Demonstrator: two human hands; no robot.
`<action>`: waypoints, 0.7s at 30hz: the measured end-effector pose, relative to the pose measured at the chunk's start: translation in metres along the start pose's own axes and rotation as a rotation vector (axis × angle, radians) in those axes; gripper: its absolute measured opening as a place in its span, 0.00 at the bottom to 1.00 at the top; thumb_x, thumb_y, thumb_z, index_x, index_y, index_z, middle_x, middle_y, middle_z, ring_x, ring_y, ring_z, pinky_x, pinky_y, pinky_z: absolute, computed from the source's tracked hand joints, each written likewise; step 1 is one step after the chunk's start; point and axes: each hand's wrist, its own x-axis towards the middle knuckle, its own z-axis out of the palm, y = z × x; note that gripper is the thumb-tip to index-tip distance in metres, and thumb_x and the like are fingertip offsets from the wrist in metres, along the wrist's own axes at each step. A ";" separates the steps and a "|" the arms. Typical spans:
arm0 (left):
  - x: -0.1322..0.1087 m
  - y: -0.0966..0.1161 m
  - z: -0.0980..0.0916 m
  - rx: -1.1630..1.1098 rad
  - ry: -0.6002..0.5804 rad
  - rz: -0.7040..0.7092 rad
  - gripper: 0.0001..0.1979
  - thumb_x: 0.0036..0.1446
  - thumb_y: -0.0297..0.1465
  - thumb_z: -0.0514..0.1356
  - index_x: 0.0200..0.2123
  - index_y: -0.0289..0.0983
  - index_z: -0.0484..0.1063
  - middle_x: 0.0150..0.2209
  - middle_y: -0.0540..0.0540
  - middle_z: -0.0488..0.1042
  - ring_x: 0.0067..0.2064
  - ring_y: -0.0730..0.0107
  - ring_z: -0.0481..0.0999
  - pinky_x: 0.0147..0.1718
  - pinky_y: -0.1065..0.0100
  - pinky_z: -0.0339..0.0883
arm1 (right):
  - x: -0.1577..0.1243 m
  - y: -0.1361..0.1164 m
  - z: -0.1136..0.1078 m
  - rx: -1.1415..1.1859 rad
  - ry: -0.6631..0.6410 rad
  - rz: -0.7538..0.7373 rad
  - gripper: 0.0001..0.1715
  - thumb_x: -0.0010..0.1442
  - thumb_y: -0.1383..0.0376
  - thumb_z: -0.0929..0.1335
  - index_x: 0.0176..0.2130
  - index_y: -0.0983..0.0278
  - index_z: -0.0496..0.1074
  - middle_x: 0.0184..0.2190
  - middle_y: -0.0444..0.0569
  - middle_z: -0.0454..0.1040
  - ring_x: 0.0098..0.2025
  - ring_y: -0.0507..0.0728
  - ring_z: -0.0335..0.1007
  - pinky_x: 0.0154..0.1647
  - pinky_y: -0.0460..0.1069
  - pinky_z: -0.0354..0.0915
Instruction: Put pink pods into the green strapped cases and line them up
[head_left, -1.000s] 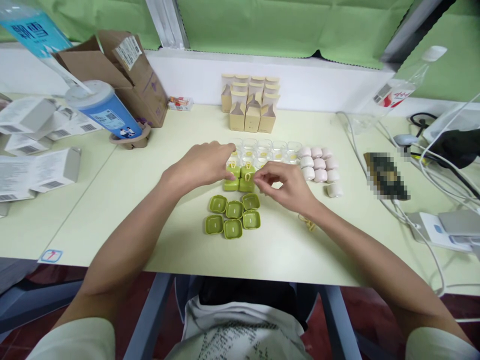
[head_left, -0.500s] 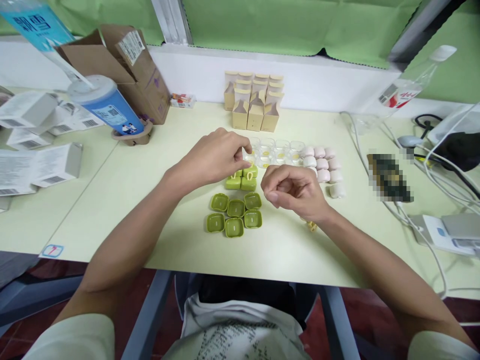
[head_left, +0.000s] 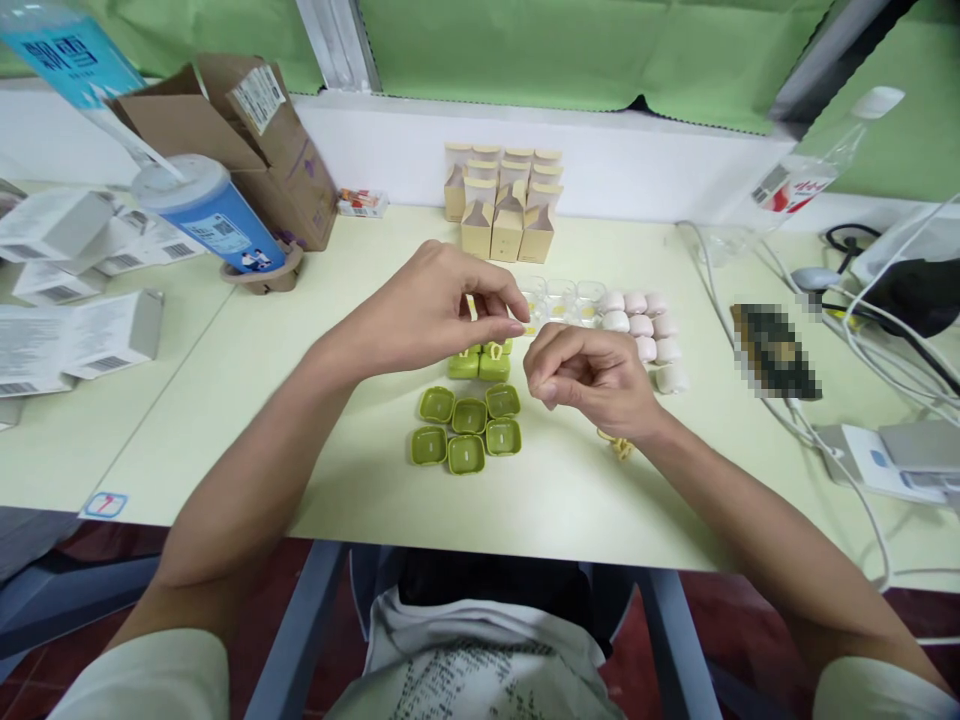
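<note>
My left hand (head_left: 454, 305) hovers over the far side of the green blocks (head_left: 493, 367), which carry small cream loops. Its thumb and index tips are a little apart, with nothing visible between them. Close by on the right is my right hand (head_left: 592, 375), fingers curled and thumb pressed to the index finger in a pinch; whatever it may hold is too small to make out. Several hollow green square cups (head_left: 466, 455) lie nearer me. Behind my hands are clear plastic cups (head_left: 561, 298) with yellow spots. Small yellow pieces (head_left: 621, 447) lie partly hidden by my right wrist.
White and pink rounded pieces (head_left: 641, 326) stand in rows to the right. Open small cardboard boxes (head_left: 508, 235) line the back. A blue drink cup (head_left: 225, 225), a large carton (head_left: 300, 190) and white boxes (head_left: 112, 330) are left; cables (head_left: 709, 270) and a clear bottle (head_left: 802, 185) are right.
My left hand has moved right, closer to my right hand, and its finger and thumb tips have come nearer each other. My right hand stays almost in place, still pinched.
</note>
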 end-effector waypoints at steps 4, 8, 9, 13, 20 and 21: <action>-0.003 0.005 -0.004 -0.034 -0.050 0.047 0.13 0.67 0.42 0.64 0.38 0.41 0.85 0.35 0.47 0.85 0.37 0.66 0.84 0.39 0.66 0.72 | 0.000 0.000 0.000 -0.047 0.037 0.007 0.12 0.62 0.57 0.81 0.35 0.60 0.82 0.32 0.47 0.79 0.30 0.52 0.72 0.28 0.48 0.70; -0.007 0.010 -0.003 -0.026 -0.053 0.060 0.13 0.67 0.43 0.65 0.37 0.43 0.85 0.33 0.49 0.85 0.36 0.66 0.83 0.42 0.65 0.72 | 0.001 -0.002 0.002 -0.178 0.173 -0.007 0.16 0.59 0.53 0.83 0.33 0.59 0.81 0.28 0.44 0.77 0.28 0.52 0.70 0.30 0.50 0.70; -0.007 0.011 -0.002 -0.017 -0.043 0.055 0.13 0.67 0.43 0.64 0.37 0.43 0.85 0.32 0.50 0.84 0.36 0.67 0.83 0.43 0.64 0.72 | 0.001 -0.003 0.002 -0.211 0.218 -0.015 0.18 0.58 0.52 0.83 0.32 0.59 0.80 0.27 0.44 0.76 0.28 0.52 0.69 0.30 0.50 0.70; -0.008 0.015 0.002 -0.010 -0.021 0.040 0.15 0.70 0.43 0.62 0.36 0.42 0.85 0.30 0.50 0.83 0.36 0.67 0.82 0.46 0.64 0.73 | 0.003 -0.003 0.001 -0.311 0.353 0.042 0.27 0.55 0.44 0.83 0.30 0.59 0.74 0.26 0.42 0.74 0.26 0.51 0.66 0.28 0.50 0.67; -0.005 0.014 0.009 0.029 0.024 0.061 0.12 0.67 0.40 0.64 0.34 0.43 0.83 0.31 0.50 0.84 0.35 0.66 0.79 0.44 0.61 0.73 | 0.005 -0.011 -0.007 -0.424 0.333 0.080 0.31 0.56 0.38 0.80 0.32 0.59 0.73 0.26 0.43 0.73 0.27 0.52 0.66 0.28 0.51 0.63; -0.005 0.014 0.010 0.057 0.007 0.060 0.12 0.67 0.39 0.63 0.33 0.43 0.83 0.29 0.50 0.83 0.33 0.66 0.78 0.43 0.61 0.72 | 0.005 -0.013 -0.009 -0.459 0.300 0.082 0.31 0.57 0.38 0.80 0.32 0.59 0.73 0.26 0.43 0.74 0.26 0.52 0.65 0.28 0.51 0.63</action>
